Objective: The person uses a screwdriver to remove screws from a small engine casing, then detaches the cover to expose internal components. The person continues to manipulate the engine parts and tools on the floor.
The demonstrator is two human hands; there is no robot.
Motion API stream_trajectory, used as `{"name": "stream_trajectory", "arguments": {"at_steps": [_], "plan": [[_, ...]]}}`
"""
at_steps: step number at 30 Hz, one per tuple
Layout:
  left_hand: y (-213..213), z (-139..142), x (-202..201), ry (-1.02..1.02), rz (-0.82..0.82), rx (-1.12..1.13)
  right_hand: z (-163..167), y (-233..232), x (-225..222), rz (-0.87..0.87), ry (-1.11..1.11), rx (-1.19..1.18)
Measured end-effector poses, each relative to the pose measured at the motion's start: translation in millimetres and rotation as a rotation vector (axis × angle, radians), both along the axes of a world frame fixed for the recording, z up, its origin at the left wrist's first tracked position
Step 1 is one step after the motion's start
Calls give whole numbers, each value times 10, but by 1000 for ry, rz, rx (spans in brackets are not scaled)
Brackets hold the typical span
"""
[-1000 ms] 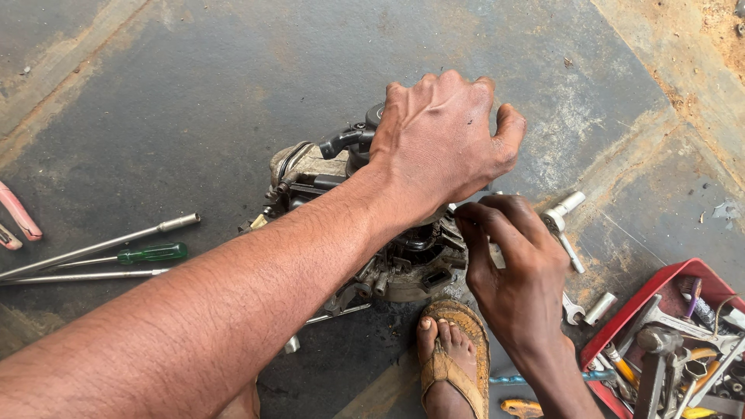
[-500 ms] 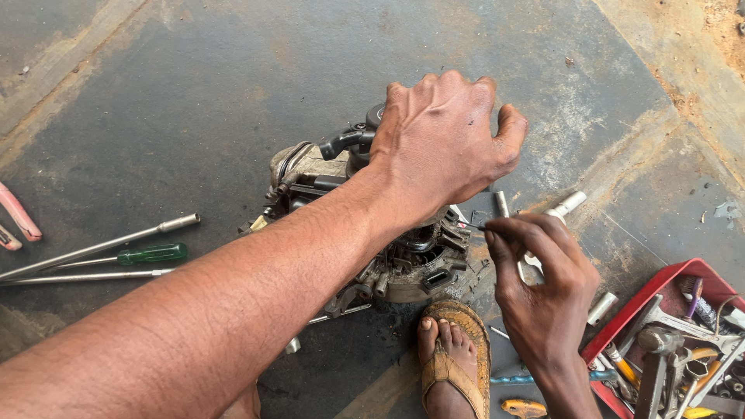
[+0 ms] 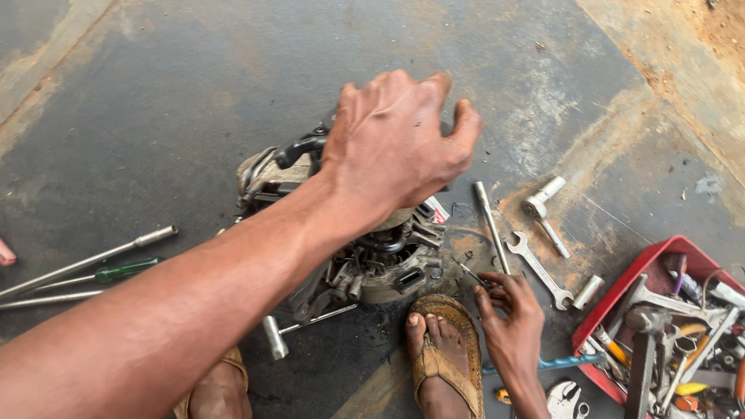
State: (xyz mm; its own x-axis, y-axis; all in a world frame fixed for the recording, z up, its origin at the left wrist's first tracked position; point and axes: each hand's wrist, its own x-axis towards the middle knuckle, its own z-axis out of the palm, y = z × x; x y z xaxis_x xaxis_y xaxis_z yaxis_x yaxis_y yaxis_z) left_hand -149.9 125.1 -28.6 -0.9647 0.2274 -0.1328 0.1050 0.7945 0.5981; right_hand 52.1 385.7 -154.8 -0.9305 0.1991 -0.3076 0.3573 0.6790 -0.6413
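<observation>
In the head view, the left hand (image 3: 396, 147) is resting on top of the dirty engine part (image 3: 365, 248) in the middle of the floor, fingers curled and gripping it; the right hand (image 3: 508, 318) is lying low on the floor just right of that part, its fingertips pinching a small thin metal piece (image 3: 468, 273); a sandalled foot (image 3: 442, 357) is standing near it; a wrench (image 3: 539, 270) is lying further right, and a red toolbox (image 3: 621, 299) is sitting at the right edge; screwdrivers (image 3: 93, 268) are lying at the left.
</observation>
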Motion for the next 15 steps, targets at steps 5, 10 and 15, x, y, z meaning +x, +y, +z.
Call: {"name": "stream_trajectory", "arguments": {"at_steps": [5,10,15], "plan": [[-45,88,105,88,-13,-1,169,-158,15,22,-46,72],[-52,157,145,159,-18,70,305,-216,48,45,-25,67],[-42,161,111,89,-41,55,324,-213,346,56,10,53]]}}
